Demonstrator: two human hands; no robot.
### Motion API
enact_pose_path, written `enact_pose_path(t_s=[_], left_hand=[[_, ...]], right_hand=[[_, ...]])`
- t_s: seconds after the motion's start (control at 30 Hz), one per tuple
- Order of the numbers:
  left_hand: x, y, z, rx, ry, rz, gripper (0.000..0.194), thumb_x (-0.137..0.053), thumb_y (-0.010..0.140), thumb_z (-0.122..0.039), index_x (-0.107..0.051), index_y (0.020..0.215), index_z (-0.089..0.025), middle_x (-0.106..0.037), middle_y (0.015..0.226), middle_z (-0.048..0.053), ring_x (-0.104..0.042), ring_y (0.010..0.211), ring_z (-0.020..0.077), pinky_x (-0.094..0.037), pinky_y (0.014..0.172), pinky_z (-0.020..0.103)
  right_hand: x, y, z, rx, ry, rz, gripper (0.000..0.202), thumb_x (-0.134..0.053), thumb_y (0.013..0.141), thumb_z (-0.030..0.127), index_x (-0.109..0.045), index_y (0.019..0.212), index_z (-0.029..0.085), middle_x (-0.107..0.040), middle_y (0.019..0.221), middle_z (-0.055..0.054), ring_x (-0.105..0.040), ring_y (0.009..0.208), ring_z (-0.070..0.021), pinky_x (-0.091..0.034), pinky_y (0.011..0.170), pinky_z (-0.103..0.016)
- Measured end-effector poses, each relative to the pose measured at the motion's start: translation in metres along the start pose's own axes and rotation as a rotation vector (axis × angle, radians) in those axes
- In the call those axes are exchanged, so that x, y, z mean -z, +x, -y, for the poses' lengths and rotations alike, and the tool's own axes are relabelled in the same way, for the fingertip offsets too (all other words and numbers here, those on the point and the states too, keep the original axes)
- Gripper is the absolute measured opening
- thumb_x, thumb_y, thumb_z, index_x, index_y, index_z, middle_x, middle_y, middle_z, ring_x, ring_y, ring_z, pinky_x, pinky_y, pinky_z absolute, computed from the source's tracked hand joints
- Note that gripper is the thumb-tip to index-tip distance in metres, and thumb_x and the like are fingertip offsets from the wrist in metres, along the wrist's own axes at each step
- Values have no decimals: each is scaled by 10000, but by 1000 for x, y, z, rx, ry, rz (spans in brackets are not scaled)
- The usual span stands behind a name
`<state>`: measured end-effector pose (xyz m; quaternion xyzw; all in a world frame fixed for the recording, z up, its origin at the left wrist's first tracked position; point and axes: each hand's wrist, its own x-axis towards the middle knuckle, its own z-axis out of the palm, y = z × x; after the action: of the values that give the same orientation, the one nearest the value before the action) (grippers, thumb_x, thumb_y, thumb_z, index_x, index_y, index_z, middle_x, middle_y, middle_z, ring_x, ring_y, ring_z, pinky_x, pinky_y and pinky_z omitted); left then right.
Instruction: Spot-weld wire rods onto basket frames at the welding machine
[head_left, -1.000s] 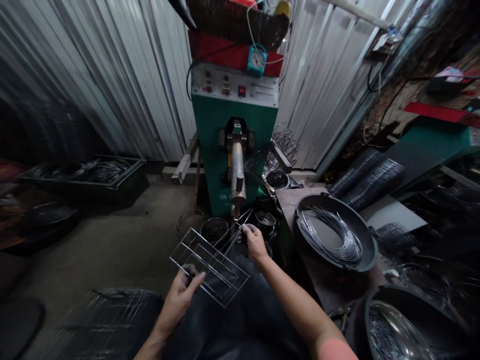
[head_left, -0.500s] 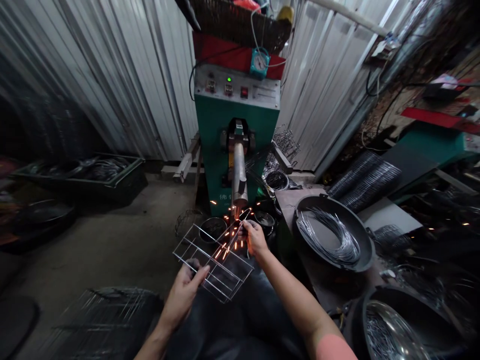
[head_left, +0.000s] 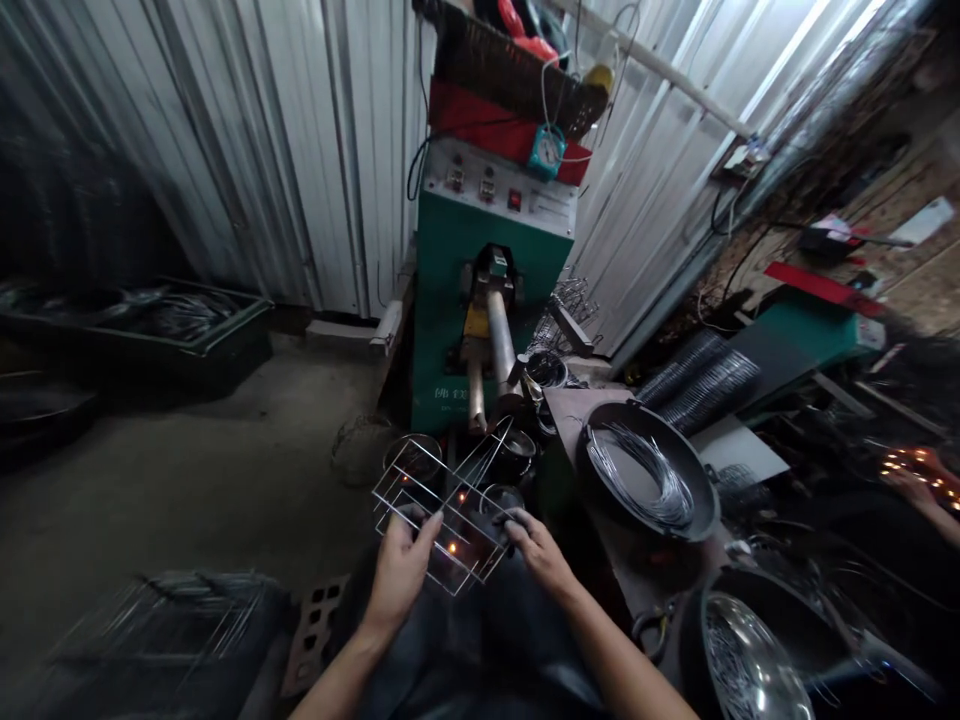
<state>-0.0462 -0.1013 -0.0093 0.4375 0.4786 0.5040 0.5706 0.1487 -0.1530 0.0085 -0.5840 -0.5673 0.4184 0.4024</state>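
Observation:
A wire rack (head_left: 450, 503) of thin crossed metal rods is held tilted low in front of me. My left hand (head_left: 401, 570) grips its near left part, thumb on top and fingers beneath. My right hand (head_left: 534, 548) is closed at the rack's right edge, its fingertips partly hidden by the dark background. Just beyond the far corner are the metal arms (head_left: 501, 335) of a green spot-welding machine (head_left: 442, 260), with a gap between their tips. A few glowing specks hang around the rack.
To my right, a black pan (head_left: 654, 532) holds coiled wires, near a steel bowl (head_left: 750, 660) of small metal pieces. A green crate (head_left: 225, 340) stands left; stacked wire grids (head_left: 172, 640) lie lower left. Another person's hand (head_left: 911, 488) is at far right among sparks.
The rack has come back from the machine's arm tips, and the spark shower has shrunk to a few specks. My right hand moved down to the rack's right edge. The machine's green lamp went dark.

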Motion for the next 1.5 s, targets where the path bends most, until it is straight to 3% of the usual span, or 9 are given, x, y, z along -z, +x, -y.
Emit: enact_pose_path(t_s=[0.17, 0.3, 0.47, 0.63, 0.97, 1.2, 1.4, 1.5], left_hand=[[6, 11, 4, -33, -11, 13, 386, -667, 656, -504, -545, 807, -171, -576, 713, 3, -547, 669, 160, -429, 638, 288], [9, 22, 8, -72, -22, -50, 429, -668, 637, -507, -543, 861, -164, -584, 768, 16, -554, 723, 171, -434, 697, 313], [9, 28, 12, -111, -78, -94, 508, -690, 637, -466, -525, 1018, -172, -595, 894, 34, -558, 827, 175, -416, 800, 329], [6, 29, 11, -150, -112, -156, 483, -728, 601, -444, -550, 960, -174, -597, 886, 24, -555, 832, 166, -409, 817, 312], [2, 27, -8, -53, -145, -165, 537, -787, 475, -469, -573, 853, -152, -602, 793, 19, -571, 760, 170, -449, 689, 281], [4, 26, -15, 20, -124, -163, 573, -791, 458, -472, -562, 881, -162, -590, 686, -11, -565, 699, 156, -446, 666, 274], [10, 33, -23, 53, -94, -85, 553, -781, 491, -473, -579, 882, -139, -623, 774, 26, -583, 722, 168, -459, 655, 271], [19, 25, -26, 67, -104, -66, 589, -784, 494, -456, -577, 955, -153, -629, 800, 20, -583, 688, 161, -475, 624, 273]], right_hand=[[-21, 6, -7, 47, -59, -103, 400, -376, 888, 491, -612, 866, 169, -579, 799, -26, -521, 781, -158, -398, 732, -259], [-31, 11, -3, 89, -68, -146, 395, -365, 893, 486, -598, 844, 171, -569, 770, -22, -507, 748, -150, -398, 697, -246], [-34, 16, -3, 125, -58, -106, 396, -364, 890, 477, -607, 841, 168, -578, 766, -27, -510, 744, -154, -407, 700, -244], [-32, 29, -11, 141, -47, -93, 382, -367, 885, 461, -610, 838, 169, -556, 727, -14, -497, 702, -143, -405, 680, -239], [-34, 41, -6, 160, -45, -86, 319, -365, 883, 365, -582, 750, 172, -522, 674, -12, -468, 659, -143, -382, 627, -242], [-35, 39, -4, 141, 5, -85, 320, -364, 882, 386, -574, 760, 177, -512, 661, -5, -470, 659, -140, -382, 619, -235], [-46, 39, -4, 123, 8, -87, 325, -355, 879, 377, -553, 731, 165, -482, 646, 0, -448, 637, -130, -370, 595, -230], [-50, 28, 2, 140, 35, -54, 322, -363, 881, 378, -578, 773, 163, -518, 678, -9, -478, 661, -134, -394, 618, -232]])
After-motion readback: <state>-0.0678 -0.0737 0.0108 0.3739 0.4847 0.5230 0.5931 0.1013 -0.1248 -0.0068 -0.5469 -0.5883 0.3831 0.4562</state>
